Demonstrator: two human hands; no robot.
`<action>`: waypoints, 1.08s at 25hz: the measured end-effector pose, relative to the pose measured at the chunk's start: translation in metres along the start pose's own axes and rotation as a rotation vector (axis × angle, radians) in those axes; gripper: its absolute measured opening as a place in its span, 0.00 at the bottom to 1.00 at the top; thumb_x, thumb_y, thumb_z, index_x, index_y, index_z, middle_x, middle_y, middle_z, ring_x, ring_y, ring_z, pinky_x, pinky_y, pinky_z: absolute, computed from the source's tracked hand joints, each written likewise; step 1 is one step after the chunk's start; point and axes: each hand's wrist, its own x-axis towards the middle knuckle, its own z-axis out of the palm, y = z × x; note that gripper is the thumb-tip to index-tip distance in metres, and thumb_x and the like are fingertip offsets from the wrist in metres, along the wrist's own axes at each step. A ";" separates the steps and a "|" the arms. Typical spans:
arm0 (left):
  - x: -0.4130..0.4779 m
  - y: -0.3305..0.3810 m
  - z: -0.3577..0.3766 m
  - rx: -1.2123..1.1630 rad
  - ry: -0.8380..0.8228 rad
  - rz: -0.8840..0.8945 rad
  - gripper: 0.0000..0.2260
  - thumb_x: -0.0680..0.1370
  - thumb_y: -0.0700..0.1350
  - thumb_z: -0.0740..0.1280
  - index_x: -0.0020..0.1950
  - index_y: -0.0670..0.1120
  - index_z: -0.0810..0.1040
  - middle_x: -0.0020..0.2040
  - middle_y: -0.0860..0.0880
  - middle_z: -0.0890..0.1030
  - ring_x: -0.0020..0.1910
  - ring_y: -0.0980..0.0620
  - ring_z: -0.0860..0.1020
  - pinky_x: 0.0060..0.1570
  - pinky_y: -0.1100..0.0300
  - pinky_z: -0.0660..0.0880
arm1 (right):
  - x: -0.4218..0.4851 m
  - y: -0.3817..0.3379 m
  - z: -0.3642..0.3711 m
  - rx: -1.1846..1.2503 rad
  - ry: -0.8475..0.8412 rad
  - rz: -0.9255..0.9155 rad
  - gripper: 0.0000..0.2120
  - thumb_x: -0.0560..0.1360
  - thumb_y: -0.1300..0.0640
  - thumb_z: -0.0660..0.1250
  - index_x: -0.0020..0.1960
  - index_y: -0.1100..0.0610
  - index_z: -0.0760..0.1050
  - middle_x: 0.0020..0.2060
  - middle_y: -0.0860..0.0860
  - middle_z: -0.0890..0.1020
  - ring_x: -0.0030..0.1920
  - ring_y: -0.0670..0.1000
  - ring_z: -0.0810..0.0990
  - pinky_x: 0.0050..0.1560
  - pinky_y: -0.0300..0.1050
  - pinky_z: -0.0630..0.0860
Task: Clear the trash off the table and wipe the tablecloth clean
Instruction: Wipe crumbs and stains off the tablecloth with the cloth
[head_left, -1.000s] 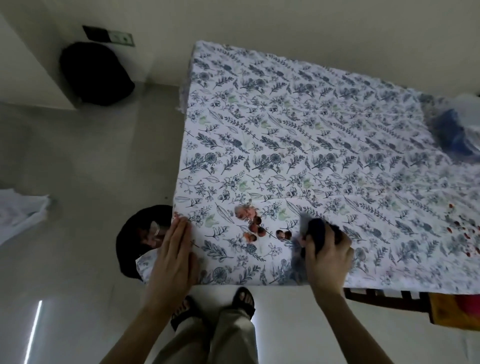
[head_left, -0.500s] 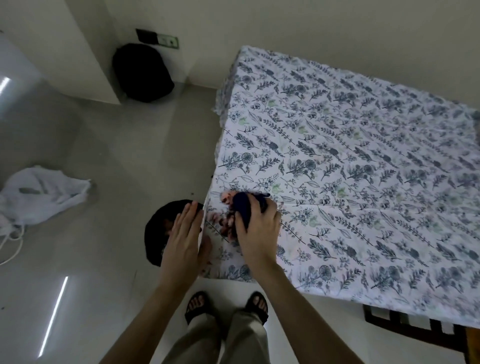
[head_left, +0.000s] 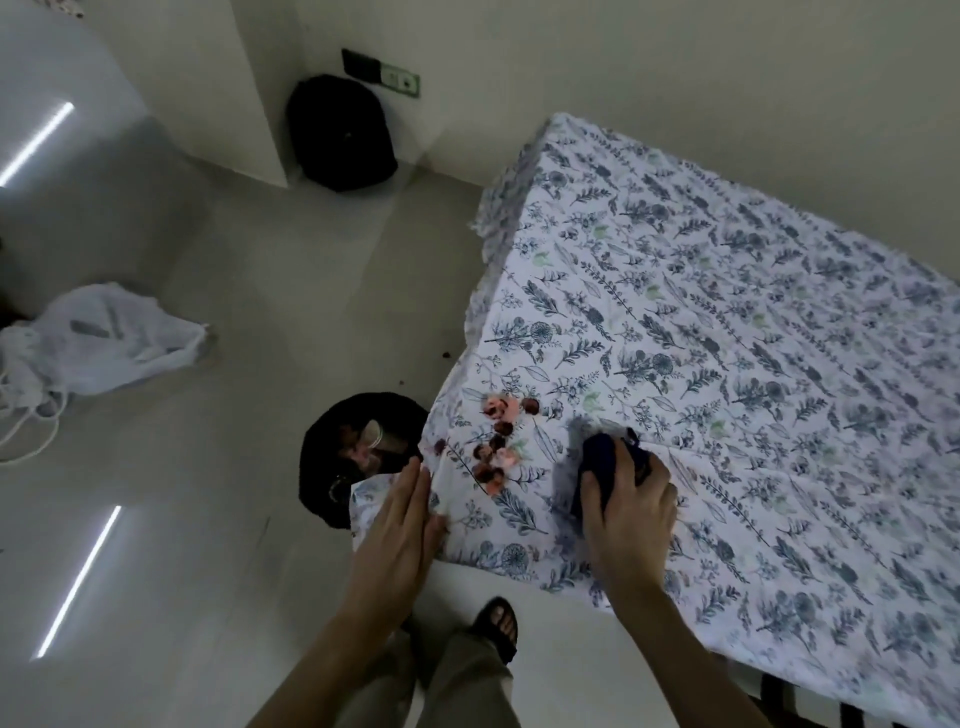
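While right hand (head_left: 626, 512) grips cloth (head_left: 597, 460), no legible writing

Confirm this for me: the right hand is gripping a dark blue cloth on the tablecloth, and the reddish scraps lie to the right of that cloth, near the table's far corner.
Not quite. The right hand does grip the dark blue cloth on the tablecloth, but the head view shows the reddish scraps to the left of the cloth, at the table's near corner, above the black bin.

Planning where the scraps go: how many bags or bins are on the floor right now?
3: a black bin beside the table corner by the left hand, a white plastic bag at far left, a black bag against the wall.
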 end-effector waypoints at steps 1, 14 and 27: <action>0.001 0.001 0.000 0.029 0.011 -0.002 0.30 0.79 0.62 0.39 0.77 0.48 0.47 0.78 0.56 0.44 0.75 0.64 0.43 0.71 0.75 0.38 | 0.000 -0.012 0.003 0.004 -0.003 -0.019 0.25 0.77 0.44 0.54 0.69 0.56 0.63 0.62 0.65 0.68 0.56 0.66 0.70 0.54 0.62 0.72; 0.006 0.006 -0.028 0.183 -0.160 -0.076 0.27 0.82 0.58 0.42 0.59 0.45 0.75 0.57 0.47 0.82 0.55 0.51 0.82 0.55 0.62 0.76 | 0.036 -0.129 0.013 0.063 -0.075 -0.407 0.23 0.76 0.51 0.62 0.70 0.54 0.65 0.63 0.63 0.68 0.56 0.62 0.71 0.56 0.56 0.73; 0.024 0.024 -0.015 -0.003 -0.196 0.035 0.31 0.80 0.59 0.47 0.71 0.51 0.27 0.77 0.53 0.38 0.78 0.55 0.44 0.77 0.59 0.48 | 0.015 -0.073 0.016 0.089 -0.007 -0.126 0.26 0.75 0.46 0.63 0.69 0.56 0.65 0.64 0.64 0.67 0.58 0.62 0.69 0.56 0.57 0.72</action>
